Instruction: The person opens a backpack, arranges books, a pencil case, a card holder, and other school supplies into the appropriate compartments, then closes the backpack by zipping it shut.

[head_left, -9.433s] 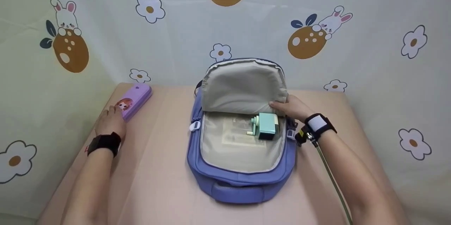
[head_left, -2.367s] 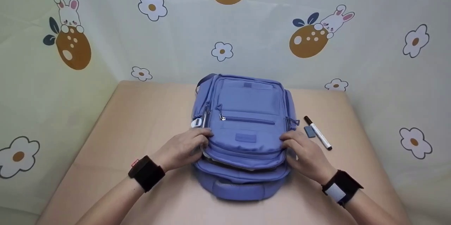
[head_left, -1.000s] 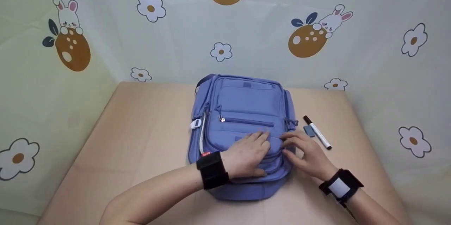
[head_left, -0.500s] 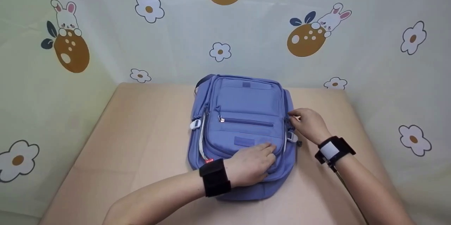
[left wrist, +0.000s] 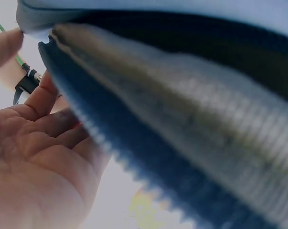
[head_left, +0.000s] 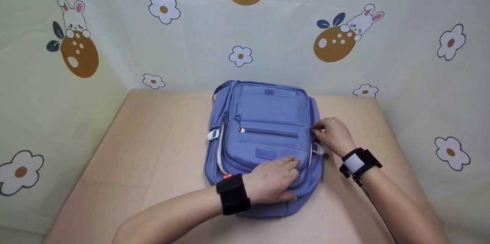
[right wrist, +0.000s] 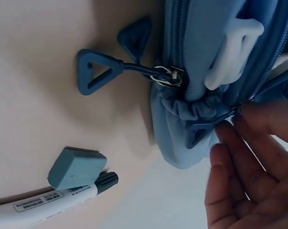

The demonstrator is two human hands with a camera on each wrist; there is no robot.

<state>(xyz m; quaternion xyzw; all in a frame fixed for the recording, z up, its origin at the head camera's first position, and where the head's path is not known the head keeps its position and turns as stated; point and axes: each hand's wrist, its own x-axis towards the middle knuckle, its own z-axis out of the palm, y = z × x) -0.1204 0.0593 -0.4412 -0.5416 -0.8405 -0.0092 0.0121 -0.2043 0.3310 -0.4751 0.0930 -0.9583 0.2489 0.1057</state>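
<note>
A blue backpack [head_left: 268, 110] lies on the table, its front flap down. My left hand [head_left: 271, 181] rests on the flap's lower part with its fingers extended. At the bag's right side, my right hand [head_left: 335, 135] pinches a zipper pull [right wrist: 198, 133] between thumb and finger, close to the slider. The left wrist view looks along the parted zipper teeth [left wrist: 134, 174], with a pale lining [left wrist: 191, 90] in the gap. In the head view, a whitish edge [head_left: 220, 156] shows along the flap's left side, where the zipper is undone.
The right wrist view shows a teal eraser-like block [right wrist: 77, 168] beside a white marker [right wrist: 43, 205] with a black cap. Both are hidden behind my right hand in the head view. White buckles [head_left: 213, 134] sit on the bag's sides. A patterned curtain [head_left: 191, 37] surrounds the table.
The flap, raised earlier over a mint pencil sharpener, is now down; the purple case at left is gone from view. My left hand crossed onto the flap; my right moved up to the zipper pull.
</note>
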